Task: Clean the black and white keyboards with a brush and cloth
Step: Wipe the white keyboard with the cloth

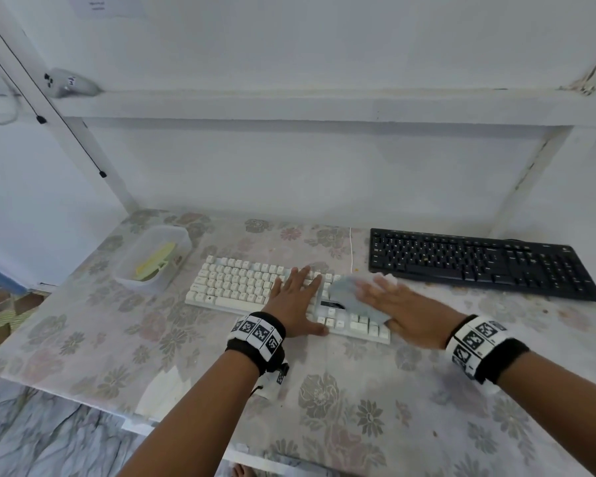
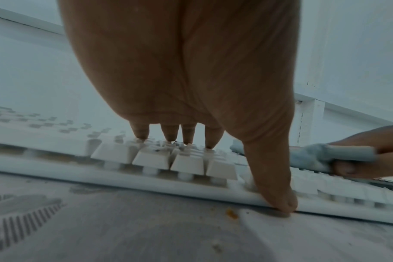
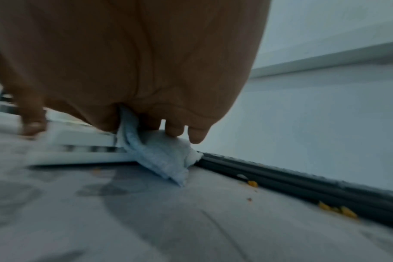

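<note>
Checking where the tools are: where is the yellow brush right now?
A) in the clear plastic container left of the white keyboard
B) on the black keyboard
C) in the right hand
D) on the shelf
A: the yellow brush lies in the clear container, while the right hand presses the cloth.
</note>
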